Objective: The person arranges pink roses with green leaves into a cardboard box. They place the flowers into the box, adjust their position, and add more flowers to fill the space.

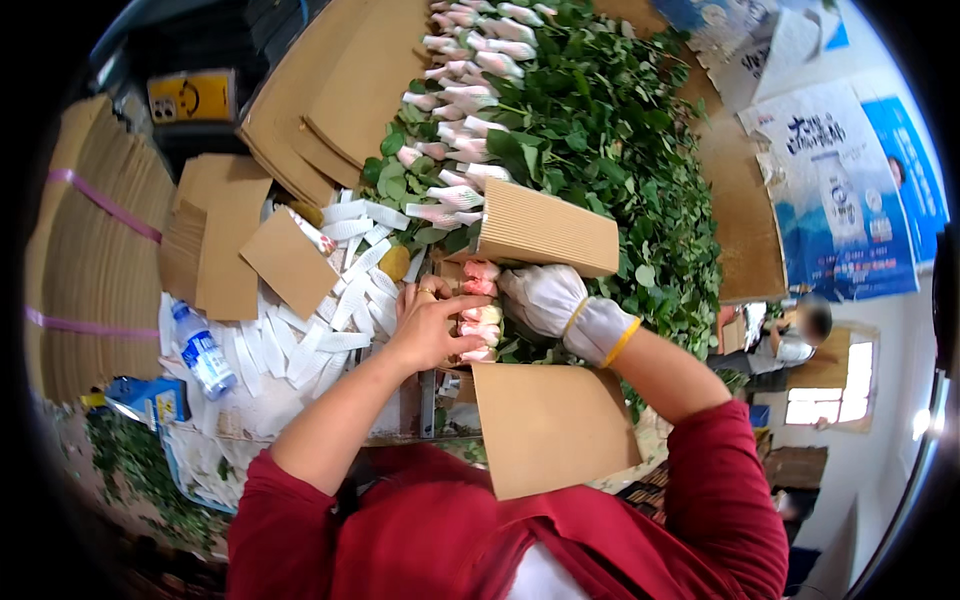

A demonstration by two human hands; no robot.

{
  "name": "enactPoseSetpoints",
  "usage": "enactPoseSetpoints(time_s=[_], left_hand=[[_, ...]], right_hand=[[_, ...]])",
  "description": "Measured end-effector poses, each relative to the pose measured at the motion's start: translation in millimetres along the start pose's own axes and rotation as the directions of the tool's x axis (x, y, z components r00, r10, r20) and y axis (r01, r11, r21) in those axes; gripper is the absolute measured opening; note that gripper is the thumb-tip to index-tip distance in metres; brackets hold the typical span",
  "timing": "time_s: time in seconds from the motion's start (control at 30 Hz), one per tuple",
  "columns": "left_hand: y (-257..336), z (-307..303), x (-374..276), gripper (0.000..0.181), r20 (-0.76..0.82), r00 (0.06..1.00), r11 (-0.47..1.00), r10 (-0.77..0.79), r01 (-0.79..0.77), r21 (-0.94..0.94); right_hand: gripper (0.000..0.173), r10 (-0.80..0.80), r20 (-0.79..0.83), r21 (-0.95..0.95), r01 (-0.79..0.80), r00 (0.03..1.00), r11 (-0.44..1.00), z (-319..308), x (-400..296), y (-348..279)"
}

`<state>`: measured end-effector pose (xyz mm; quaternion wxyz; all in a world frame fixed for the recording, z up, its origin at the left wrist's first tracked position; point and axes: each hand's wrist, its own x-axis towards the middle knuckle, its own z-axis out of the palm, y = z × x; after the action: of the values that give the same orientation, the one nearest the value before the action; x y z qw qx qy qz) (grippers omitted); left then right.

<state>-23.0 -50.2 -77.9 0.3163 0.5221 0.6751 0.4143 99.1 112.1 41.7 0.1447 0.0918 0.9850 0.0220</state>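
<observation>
My bare left hand [426,328], with a ring on one finger, lies with fingers spread against a short row of pink and cream rose heads [480,313]. On the other side of that row, my right hand [546,301] wears a white glove with a yellow-edged cuff. Its curled fingers are close to the blooms, over leafy stems; what they grip is hidden. A corrugated cardboard flap [551,234] stands tilted beyond the roses. Nearer my body, a smooth brown cardboard flap [556,424] hangs over the table edge.
Roses in white foam nets [469,97] lie stacked ahead, their leafy stems [622,157] to the right. Loose foam nets [349,300], cardboard pieces [289,262] and a plastic bottle [202,351] lie left. Bundled cardboard [105,262] stands far left. Another person [787,345] is at the right.
</observation>
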Motion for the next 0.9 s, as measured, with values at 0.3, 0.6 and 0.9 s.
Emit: enactPoseSetpoints(time_s=[0.3, 0.6, 0.9], left_hand=[[-2.8, -5.8, -1.1, 0.057, -0.003, 0.999, 0.999, 0.032, -0.032, 0.013], [-11.8, -2.1, -2.6, 0.061, -0.036, 0.999, 0.999, -0.009, 0.008, -0.037], [-9.2, 0.2, 4.7, 0.063, -0.016, 1.0, 0.999, -0.027, 0.026, -0.041]], right_hand=[[0.011, -0.03, -0.051, 0.048, 0.032, 0.998, 0.998, 14.5, 12.4, -2.2], [0.022, 0.482, -0.285, 0.543, -0.275, 0.829, 0.793, -136.1, -110.0, -27.0], [0.038, -0.059, -0.019, 0.226, 0.062, 0.998, 0.972, -96.4, -130.0, -65.1]])
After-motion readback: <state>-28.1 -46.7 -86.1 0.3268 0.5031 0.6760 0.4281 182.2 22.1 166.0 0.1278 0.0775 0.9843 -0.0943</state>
